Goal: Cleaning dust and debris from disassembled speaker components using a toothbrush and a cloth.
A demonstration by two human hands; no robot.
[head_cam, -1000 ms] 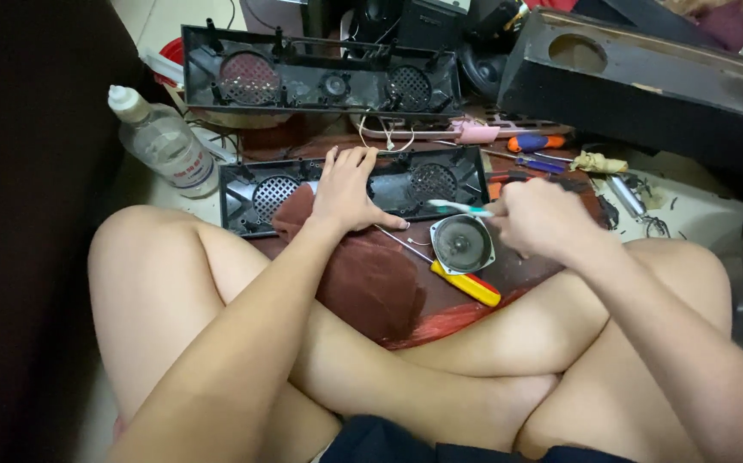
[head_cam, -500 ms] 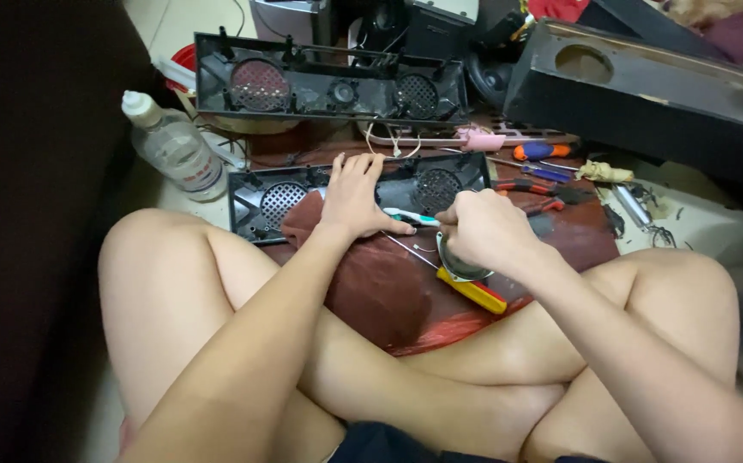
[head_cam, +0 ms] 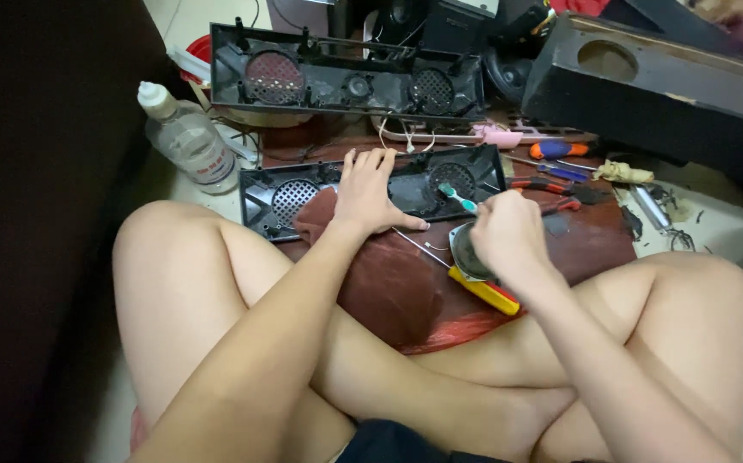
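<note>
Where the near black plastic speaker panel (head_cam: 371, 190) lies flat on the dark red cloth (head_cam: 406, 283), the left hand (head_cam: 369, 195) rests on it, palm down, fingers spread and open, holding nothing. The panel is long and rectangular, moulded, with round perforated grilles at each end. The right hand (head_cam: 508, 233) is closed around a teal-handled toothbrush (head_cam: 457, 197) whose head points toward the panel's right grille; the hand partly covers a small round speaker driver (head_cam: 467, 255), metallic grey, sitting on the cloth just beside the panel. A yellow-and-red handled screwdriver (head_cam: 484, 290) lies under that hand, on the cloth.

The cloth is soft and creased and drapes over the person's crossed legs. Behind it stands a second black panel (head_cam: 345, 81), upright, of the same ribbed plastic with round grilles. To its left a clear plastic bottle (head_cam: 187, 137) with a white cap lies tilted on the pale tiled floor (head_cam: 697, 214). Several screwdrivers (head_cam: 551, 167) with red, orange and blue handles lie to the right. A dark wooden speaker cabinet (head_cam: 663, 86) with a round cut-out sits at the far right.
</note>
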